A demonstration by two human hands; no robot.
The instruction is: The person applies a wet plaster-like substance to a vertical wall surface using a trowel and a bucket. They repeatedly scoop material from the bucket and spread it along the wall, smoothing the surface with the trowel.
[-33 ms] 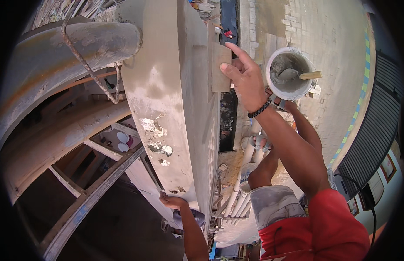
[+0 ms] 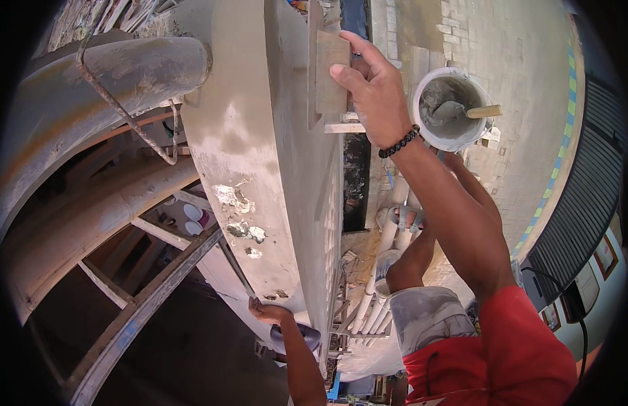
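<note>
My right hand (image 2: 380, 91), with a black bead bracelet at the wrist, is closed on a plastering float (image 2: 333, 74). Its thumb and fingers grip the tan block, and the thin flat blade lies along the side face of a grey plastered wall (image 2: 304, 128). Lower down, my left hand (image 2: 270, 311) is closed at the left edge of the wall's top, its fingers curled and partly hidden. Between the hands, the wall top has smooth damp plaster at the far end and rough white chipped patches (image 2: 236, 203).
A white bucket (image 2: 417, 108) of grey mortar, with a wooden-handled trowel (image 2: 483, 111) in it, stands right of my right hand. Left are a large pipe (image 2: 124, 64), a bent rusty rod (image 2: 114, 101) and a wooden frame (image 2: 145, 298). Below are white pipes (image 2: 378, 314) and a dark gutter (image 2: 355, 183).
My right hand has slid the float farther along the wall, up and slightly left in the picture. My left hand stays in place.
</note>
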